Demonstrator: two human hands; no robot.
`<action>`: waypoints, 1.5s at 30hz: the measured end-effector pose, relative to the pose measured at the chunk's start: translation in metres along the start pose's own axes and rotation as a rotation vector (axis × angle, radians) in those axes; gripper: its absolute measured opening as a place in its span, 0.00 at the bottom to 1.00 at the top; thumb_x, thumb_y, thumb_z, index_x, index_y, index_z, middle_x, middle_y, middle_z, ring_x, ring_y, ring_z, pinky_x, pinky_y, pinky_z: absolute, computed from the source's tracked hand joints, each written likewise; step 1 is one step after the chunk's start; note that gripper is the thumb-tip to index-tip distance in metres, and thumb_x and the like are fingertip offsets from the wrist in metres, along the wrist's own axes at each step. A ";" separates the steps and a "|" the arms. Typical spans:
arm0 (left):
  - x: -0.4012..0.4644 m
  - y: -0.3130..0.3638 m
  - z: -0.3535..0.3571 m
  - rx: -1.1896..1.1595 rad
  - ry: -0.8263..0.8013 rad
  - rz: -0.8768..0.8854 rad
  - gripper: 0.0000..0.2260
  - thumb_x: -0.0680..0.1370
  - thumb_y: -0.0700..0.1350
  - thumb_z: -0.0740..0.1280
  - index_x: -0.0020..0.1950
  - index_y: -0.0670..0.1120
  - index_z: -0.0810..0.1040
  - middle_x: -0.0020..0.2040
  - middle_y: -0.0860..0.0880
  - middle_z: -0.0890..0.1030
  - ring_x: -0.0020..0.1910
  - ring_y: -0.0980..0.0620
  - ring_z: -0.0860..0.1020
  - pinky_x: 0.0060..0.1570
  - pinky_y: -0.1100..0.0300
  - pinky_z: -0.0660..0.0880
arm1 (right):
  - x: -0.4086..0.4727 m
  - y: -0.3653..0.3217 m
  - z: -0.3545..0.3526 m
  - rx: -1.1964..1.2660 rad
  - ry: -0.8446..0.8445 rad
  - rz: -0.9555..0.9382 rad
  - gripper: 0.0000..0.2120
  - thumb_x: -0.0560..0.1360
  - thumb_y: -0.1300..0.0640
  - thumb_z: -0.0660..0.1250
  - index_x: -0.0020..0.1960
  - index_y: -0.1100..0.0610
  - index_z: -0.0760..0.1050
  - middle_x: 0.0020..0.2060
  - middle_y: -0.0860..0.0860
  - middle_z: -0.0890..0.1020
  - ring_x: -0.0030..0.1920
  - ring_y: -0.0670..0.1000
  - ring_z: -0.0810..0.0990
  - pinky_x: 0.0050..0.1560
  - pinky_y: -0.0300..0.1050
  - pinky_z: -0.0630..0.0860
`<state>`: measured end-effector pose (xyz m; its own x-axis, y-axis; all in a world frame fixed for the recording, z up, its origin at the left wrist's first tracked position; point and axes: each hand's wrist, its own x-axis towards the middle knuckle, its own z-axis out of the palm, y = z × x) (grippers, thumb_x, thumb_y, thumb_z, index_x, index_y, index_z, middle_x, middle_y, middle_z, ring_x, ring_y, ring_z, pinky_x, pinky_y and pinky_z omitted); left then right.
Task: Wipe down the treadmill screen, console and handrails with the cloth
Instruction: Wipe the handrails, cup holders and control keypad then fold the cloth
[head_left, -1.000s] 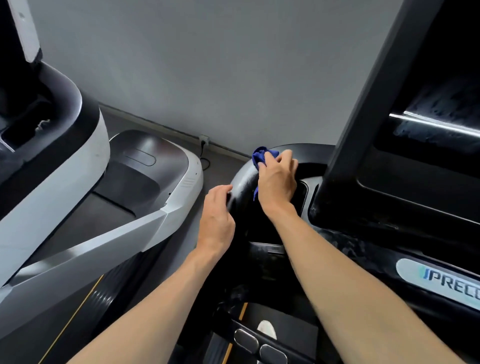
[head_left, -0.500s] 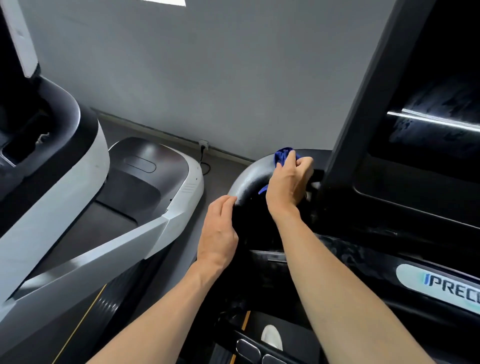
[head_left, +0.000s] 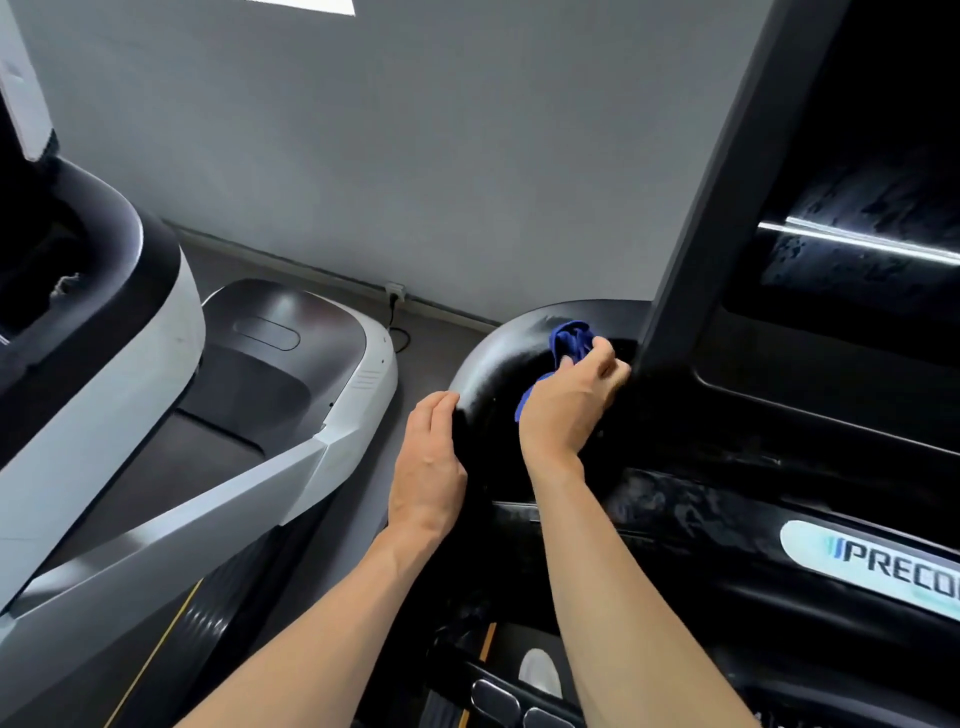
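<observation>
Slid further right along the curved black handrail (head_left: 498, 358) than a second before, from the crown of the bend to the spot just beside the screen post (head_left: 691, 249): right hand (head_left: 566, 400), fingers curled round the bunched blue cloth (head_left: 569, 338) and pressing it onto the rail. Hardly shifted meanwhile, left hand (head_left: 428, 467), fingers straight and together, resting flat on the rail's outer curve and gripping nothing. Best done, probably, by wrapping the cloth round the rail, keeping steady pressure and overlapping each pass right into the corner by the post.
</observation>
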<state>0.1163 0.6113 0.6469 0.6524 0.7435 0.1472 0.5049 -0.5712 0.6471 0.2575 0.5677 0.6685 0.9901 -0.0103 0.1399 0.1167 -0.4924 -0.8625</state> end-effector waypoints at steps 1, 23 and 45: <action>0.000 -0.001 -0.001 -0.002 -0.004 0.003 0.31 0.71 0.24 0.57 0.73 0.42 0.71 0.71 0.49 0.70 0.70 0.53 0.68 0.69 0.67 0.62 | -0.004 -0.004 0.003 -0.014 -0.008 0.063 0.19 0.78 0.68 0.61 0.68 0.62 0.67 0.62 0.62 0.68 0.57 0.64 0.74 0.60 0.55 0.73; 0.002 -0.006 -0.001 -0.069 0.020 0.046 0.26 0.69 0.23 0.55 0.64 0.39 0.74 0.67 0.47 0.73 0.66 0.51 0.71 0.67 0.74 0.60 | -0.016 0.011 -0.019 -0.086 -0.191 0.208 0.15 0.81 0.62 0.59 0.65 0.63 0.74 0.60 0.61 0.73 0.50 0.59 0.77 0.55 0.47 0.70; 0.003 -0.004 -0.005 -0.196 0.037 0.009 0.20 0.72 0.35 0.54 0.61 0.42 0.75 0.60 0.50 0.75 0.57 0.57 0.72 0.59 0.74 0.65 | -0.052 0.011 0.009 -0.041 -0.154 -0.082 0.19 0.75 0.62 0.66 0.66 0.59 0.79 0.52 0.59 0.78 0.49 0.62 0.79 0.49 0.52 0.77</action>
<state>0.1134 0.6173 0.6484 0.6336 0.7527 0.1790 0.3768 -0.5023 0.7783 0.2077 0.5707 0.6478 0.9780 0.1632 0.1303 0.1976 -0.5209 -0.8304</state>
